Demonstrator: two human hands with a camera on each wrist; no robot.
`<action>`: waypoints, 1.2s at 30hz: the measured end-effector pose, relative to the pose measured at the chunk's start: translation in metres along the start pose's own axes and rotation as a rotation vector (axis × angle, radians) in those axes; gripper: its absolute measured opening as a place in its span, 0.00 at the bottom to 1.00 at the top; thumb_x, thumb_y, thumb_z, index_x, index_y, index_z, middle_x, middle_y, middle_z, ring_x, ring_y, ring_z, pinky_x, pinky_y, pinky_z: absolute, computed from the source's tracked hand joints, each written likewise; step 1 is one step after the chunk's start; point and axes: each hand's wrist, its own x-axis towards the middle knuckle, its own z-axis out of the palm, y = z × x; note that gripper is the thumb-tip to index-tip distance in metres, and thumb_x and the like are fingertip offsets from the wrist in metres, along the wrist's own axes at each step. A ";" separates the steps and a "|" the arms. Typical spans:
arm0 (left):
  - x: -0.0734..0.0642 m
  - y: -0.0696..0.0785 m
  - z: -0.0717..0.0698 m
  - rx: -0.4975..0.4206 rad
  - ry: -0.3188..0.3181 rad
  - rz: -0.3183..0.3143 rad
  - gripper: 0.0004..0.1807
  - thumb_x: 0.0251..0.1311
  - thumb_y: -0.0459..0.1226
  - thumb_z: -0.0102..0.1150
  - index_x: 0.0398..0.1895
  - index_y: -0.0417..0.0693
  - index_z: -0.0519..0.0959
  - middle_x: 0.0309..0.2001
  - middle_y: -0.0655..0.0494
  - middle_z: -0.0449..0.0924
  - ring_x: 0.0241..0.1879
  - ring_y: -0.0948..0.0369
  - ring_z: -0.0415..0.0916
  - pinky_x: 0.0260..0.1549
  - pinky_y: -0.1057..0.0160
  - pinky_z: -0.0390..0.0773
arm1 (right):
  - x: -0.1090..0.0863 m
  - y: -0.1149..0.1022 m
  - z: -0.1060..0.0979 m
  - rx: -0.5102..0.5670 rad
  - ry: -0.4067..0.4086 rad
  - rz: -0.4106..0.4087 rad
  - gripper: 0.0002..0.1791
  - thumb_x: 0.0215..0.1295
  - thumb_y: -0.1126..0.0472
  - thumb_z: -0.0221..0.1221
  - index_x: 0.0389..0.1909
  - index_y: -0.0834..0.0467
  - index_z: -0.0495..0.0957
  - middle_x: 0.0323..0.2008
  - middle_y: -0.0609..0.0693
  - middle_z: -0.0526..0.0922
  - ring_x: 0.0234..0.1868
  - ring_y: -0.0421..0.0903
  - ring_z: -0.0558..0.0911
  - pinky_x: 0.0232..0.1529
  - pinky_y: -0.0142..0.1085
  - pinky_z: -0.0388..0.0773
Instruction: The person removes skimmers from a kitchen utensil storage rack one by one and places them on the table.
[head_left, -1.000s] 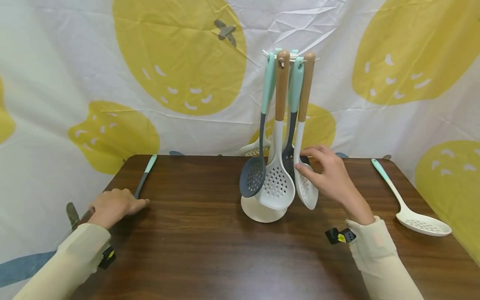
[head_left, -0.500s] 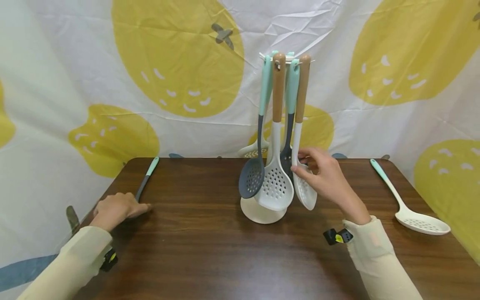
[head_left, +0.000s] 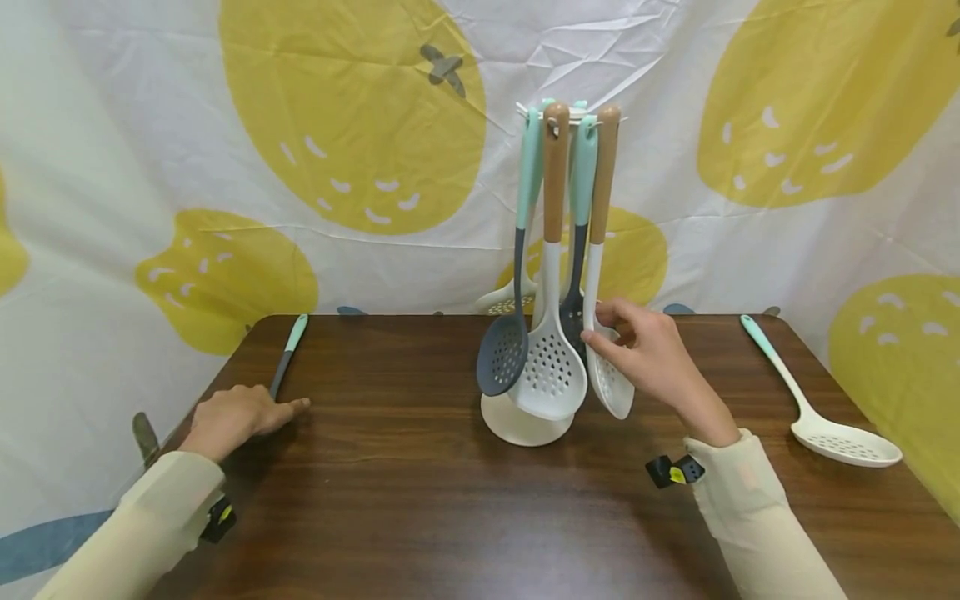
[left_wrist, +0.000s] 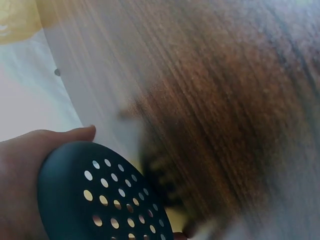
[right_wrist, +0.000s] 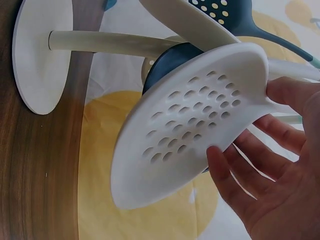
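Note:
At the table's left side, my left hand (head_left: 236, 414) grips the head of a dark skimmer, whose mint-tipped handle (head_left: 297, 331) points toward the back edge. The left wrist view has the perforated skimmer head (left_wrist: 115, 195) close up, the thumb along its rim and a fingertip at its far side. My right hand (head_left: 652, 354) pinches a white slotted turner (right_wrist: 185, 125) where the neck meets the head, thumb on one side and fingers on the other. The turner's wood-coloured handle (head_left: 606, 175) hangs from the white utensil rack (head_left: 527, 421).
Also hanging on the rack are a white skimmer (head_left: 551, 379) with a wood-coloured handle, a dark skimmer (head_left: 501, 354) and several others behind. A cream slotted utensil (head_left: 847, 442) with a mint handle lies on the brown table (head_left: 420, 517) at right. A lemon-patterned cloth (head_left: 360, 117) hangs behind.
The handle of the dark skimmer under my left hand has swung slightly left. My right hand keeps its hold on the slotted turner with hardly any movement.

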 end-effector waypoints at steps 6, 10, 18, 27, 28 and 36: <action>0.001 0.002 0.000 0.003 -0.016 0.015 0.64 0.61 0.79 0.36 0.67 0.24 0.68 0.63 0.16 0.68 0.54 0.24 0.74 0.44 0.32 0.78 | 0.000 -0.001 0.000 -0.009 0.022 -0.037 0.09 0.69 0.62 0.66 0.44 0.63 0.83 0.40 0.59 0.90 0.37 0.53 0.89 0.39 0.46 0.86; 0.000 0.005 0.001 0.005 -0.003 -0.004 0.64 0.60 0.79 0.38 0.68 0.24 0.66 0.63 0.15 0.67 0.54 0.22 0.72 0.44 0.28 0.77 | 0.001 0.000 0.002 -0.021 0.029 -0.065 0.08 0.68 0.62 0.66 0.43 0.62 0.83 0.38 0.57 0.90 0.35 0.51 0.88 0.38 0.48 0.85; 0.000 0.014 0.004 -0.003 0.134 0.011 0.63 0.63 0.77 0.39 0.72 0.25 0.60 0.62 0.12 0.65 0.53 0.16 0.68 0.46 0.21 0.72 | 0.001 0.002 0.001 -0.036 0.056 -0.124 0.06 0.67 0.65 0.67 0.41 0.61 0.82 0.32 0.53 0.88 0.30 0.45 0.84 0.35 0.43 0.83; -0.005 0.037 -0.002 -0.037 0.247 0.085 0.56 0.68 0.70 0.43 0.74 0.26 0.58 0.64 0.13 0.61 0.57 0.14 0.63 0.50 0.19 0.68 | 0.000 0.006 -0.002 -0.059 0.100 -0.183 0.06 0.62 0.67 0.69 0.37 0.59 0.81 0.27 0.50 0.85 0.27 0.40 0.78 0.32 0.33 0.76; -0.006 0.039 -0.002 -0.039 0.258 0.095 0.55 0.69 0.70 0.43 0.74 0.27 0.58 0.64 0.14 0.62 0.57 0.14 0.64 0.50 0.20 0.69 | 0.000 0.007 -0.002 -0.057 0.100 -0.187 0.06 0.62 0.67 0.69 0.37 0.59 0.81 0.28 0.50 0.85 0.28 0.39 0.78 0.32 0.33 0.76; -0.009 0.063 0.000 -0.052 0.340 0.189 0.50 0.71 0.68 0.44 0.70 0.29 0.64 0.61 0.17 0.67 0.53 0.20 0.69 0.42 0.26 0.74 | 0.001 0.006 -0.004 -0.068 0.097 -0.179 0.06 0.62 0.65 0.69 0.36 0.60 0.80 0.26 0.51 0.85 0.27 0.40 0.77 0.32 0.36 0.77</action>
